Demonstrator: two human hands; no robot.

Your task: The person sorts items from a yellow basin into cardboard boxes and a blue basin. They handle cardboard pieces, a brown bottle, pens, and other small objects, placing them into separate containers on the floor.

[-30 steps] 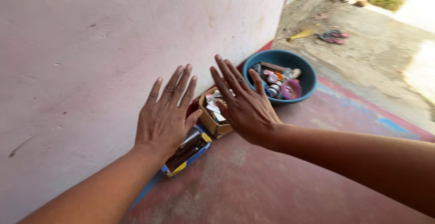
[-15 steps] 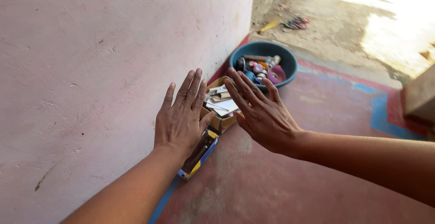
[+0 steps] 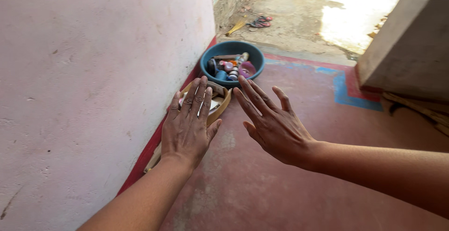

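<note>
Held out flat, palm down, fingers spread, gripping nothing: the left hand (image 3: 187,127), raised over the near end of the cardboard box (image 3: 220,104) and covering most of it from view. Likewise splayed and empty, the right hand (image 3: 275,126), a little to the right, above bare red floor (image 3: 290,193), touching nothing that could be seen. Probably spread that way to show both palms free rather than to grasp, though only a guess from the pose. Lay hard against the foot of the pale wall (image 3: 93,72) at left, that box, with papers or small cartons just visible at its far end between the fingers; contents otherwise hidden. Just beyond it, touching or nearly so, stood a blue basin (image 3: 213,55) full of small bottles and jars, one pink tub among them. Farther still, on the rough ground outside, lay a pair of sandals (image 3: 260,23) and a yellowish broom head (image 3: 236,26). At far right rose a grey slab or pillar (image 3: 407,48), well apart from both hands. Nothing stood between the hands and the box except the hands' own spread.
</note>
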